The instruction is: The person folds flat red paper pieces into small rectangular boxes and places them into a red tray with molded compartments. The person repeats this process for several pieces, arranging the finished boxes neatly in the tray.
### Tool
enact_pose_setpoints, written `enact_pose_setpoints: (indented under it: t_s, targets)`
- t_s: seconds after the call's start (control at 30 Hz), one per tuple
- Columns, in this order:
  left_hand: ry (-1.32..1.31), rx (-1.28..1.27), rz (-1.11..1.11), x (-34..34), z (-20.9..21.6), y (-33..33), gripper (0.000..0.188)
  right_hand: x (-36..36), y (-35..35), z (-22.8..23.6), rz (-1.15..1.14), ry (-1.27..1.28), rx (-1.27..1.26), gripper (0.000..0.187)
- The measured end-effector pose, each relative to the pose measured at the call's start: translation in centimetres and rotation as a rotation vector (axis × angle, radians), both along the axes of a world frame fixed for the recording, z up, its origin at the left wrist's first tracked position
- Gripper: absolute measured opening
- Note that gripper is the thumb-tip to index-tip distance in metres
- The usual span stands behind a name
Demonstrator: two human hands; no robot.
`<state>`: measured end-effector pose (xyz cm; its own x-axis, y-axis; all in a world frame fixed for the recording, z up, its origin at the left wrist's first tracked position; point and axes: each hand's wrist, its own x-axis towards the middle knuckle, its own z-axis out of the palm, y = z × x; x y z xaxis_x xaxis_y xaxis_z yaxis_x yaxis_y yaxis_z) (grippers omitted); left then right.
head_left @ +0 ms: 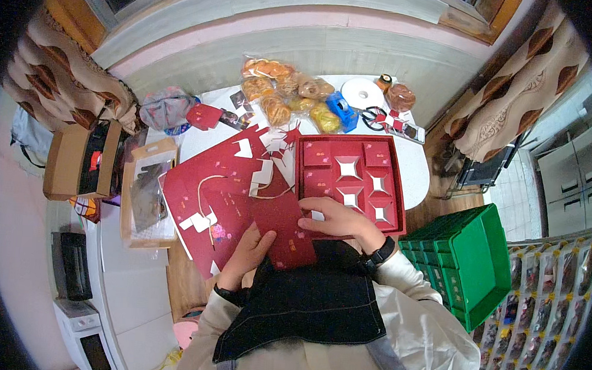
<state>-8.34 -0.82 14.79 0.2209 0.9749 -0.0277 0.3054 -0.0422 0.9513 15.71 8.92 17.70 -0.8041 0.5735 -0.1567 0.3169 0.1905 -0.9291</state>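
Note:
A flat piece of dark red cardboard [286, 228] lies tilted between my two hands, above the front of the white table. My left hand [248, 251] grips its left side, with the thumb on top and the other fingers hidden below. At its right edge, the fingertips of my right hand [340, 220] close on the card, beside the box's near left corner. That red box [402, 191] holds a divider with several compartments; some show white openings, others have red flaps. To the left lie large red printed sheets [204, 186] with several cut white-backed pieces [199, 221] and a cord loop [200, 186] on top.
Bagged twine rolls [273, 109], a blue tape dispenser [342, 112], a white disc-shaped roll [362, 94] and black-handled scissors [374, 118] line the table's back. A green crate [464, 263] stands at the right. Open cardboard boxes [63, 164] are at the left.

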Motion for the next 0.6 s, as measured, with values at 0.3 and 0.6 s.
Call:
enact_pose_setpoints:
  t_s: [0.3,0.6]
  targets:
    - [-0.051,-0.045,-0.043,-0.6,0.5,-1.2,0.038,0.6,-0.7,-0.6,-0.043,0.431,-0.333,0.049]
    - [-0.197,-0.438,0.101,-0.8,-0.3,-1.9,0.073,-0.6,-0.7,-1.1,0.084,0.173,-0.049,0.037]
